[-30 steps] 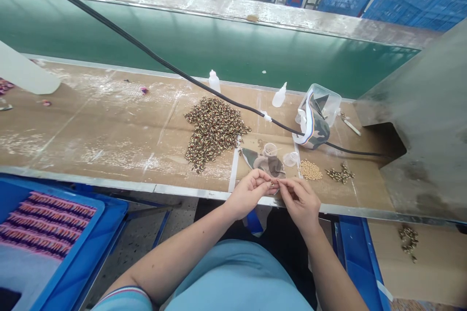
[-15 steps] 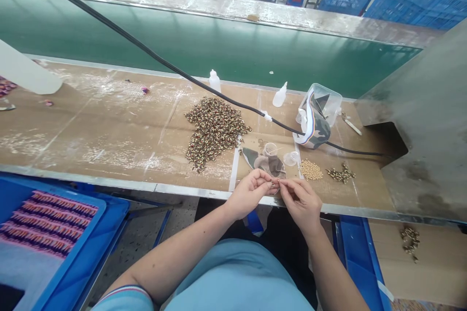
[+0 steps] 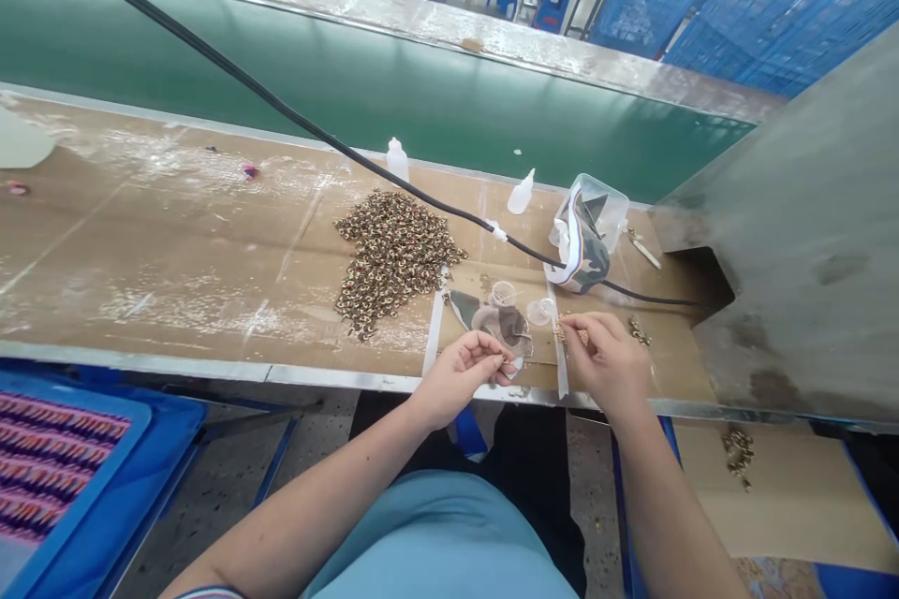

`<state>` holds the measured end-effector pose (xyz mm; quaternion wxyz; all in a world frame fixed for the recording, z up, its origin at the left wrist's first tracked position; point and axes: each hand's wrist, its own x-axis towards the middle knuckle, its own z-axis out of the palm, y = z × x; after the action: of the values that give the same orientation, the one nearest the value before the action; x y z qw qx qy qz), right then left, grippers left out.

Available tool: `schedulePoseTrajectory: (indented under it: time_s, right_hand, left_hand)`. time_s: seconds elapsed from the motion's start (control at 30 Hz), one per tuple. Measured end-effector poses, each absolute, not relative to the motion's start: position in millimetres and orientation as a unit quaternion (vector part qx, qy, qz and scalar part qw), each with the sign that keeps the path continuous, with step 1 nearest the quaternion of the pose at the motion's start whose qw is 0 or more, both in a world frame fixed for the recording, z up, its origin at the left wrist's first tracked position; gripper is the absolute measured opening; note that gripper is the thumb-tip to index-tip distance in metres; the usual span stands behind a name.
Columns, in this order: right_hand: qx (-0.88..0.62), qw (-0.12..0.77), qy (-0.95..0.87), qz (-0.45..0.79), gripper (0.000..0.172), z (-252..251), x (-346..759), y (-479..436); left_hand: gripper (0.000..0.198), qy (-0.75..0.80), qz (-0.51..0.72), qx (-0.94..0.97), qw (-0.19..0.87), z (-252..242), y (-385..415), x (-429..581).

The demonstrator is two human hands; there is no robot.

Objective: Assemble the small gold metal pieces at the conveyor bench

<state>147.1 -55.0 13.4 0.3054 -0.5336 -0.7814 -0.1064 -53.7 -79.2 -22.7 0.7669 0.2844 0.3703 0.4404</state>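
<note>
My left hand [image 3: 467,376] is closed near the front edge of the table, thumb and fingers pinched round something too small to make out. A small whitish bit shows by its fingertips. My right hand [image 3: 610,363] reaches down at the small beige beads [image 3: 560,329], thumb and forefinger brought together there; whether a bead is between them is hidden. Behind my left hand lies a piece of camouflage cloth [image 3: 516,326]. Two small clear round dishes stand by it, one dish [image 3: 503,293] at the cloth's edge and another dish [image 3: 540,311] to the right.
A large heap of small brown-and-gold pieces [image 3: 393,253] covers the table's middle. White squeeze bottles [image 3: 521,195] stand behind. A black cable [image 3: 295,103] crosses overhead to a clear box [image 3: 611,197] holding a camouflage cap. A metal panel [image 3: 793,253] bounds the right; a blue tray [image 3: 140,421] is at left.
My right hand has parted from my left and moved right to the beads, covering most of them. My left hand stays pinched near the cloth. The whole view has shifted slightly.
</note>
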Motion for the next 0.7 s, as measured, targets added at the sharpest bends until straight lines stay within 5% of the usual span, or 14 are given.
schedulePoseTrajectory:
  time_s: [0.23, 0.7]
  right_hand:
    - [-0.453, 0.188, -0.854, -0.176, 0.020, 26, 155, -34]
    - [-0.394, 0.118, -0.889, -0.200, 0.023, 34, 152, -23]
  left_hand:
    - [0.037, 0.361, 0.430, 0.289, 0.775, -23, -77, -52]
    - [0.037, 0.359, 0.427, 0.288, 0.778, -25, -75, -51]
